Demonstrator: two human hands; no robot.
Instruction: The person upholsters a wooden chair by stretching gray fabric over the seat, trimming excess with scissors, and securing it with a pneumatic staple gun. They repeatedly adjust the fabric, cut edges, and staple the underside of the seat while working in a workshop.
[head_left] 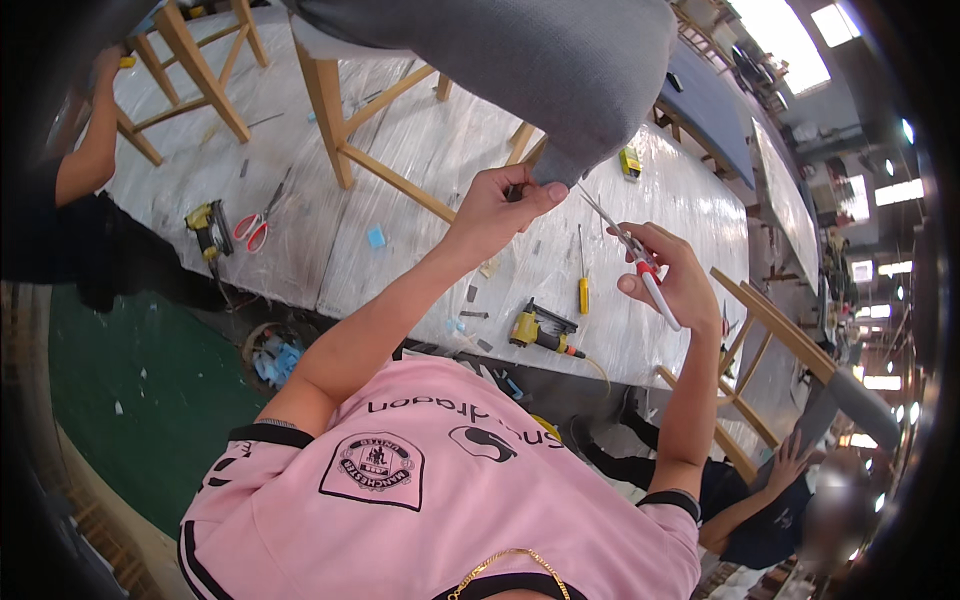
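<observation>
Bench [400, 235], wrapped in clear plastic: I have it beneath the chair. Chair [540, 70], grey cover, wooden legs: my landmark. Fabric flap [578, 152], grey: at the chair's lower corner. My left hand [505, 205]: thumb and fingers pinching that flap. My right hand [670, 275]: right of the chair's flap, fingers curled round scissors [660, 299]. Staple gun [540, 327], yellow and black: on my side of the chair. Scissors: red-and-white handles, tips just beside the chair's flap. Screwdriver [583, 295], yellow handle: between chair and staple gun. Scrap [376, 237], blue: near a chair leg.
</observation>
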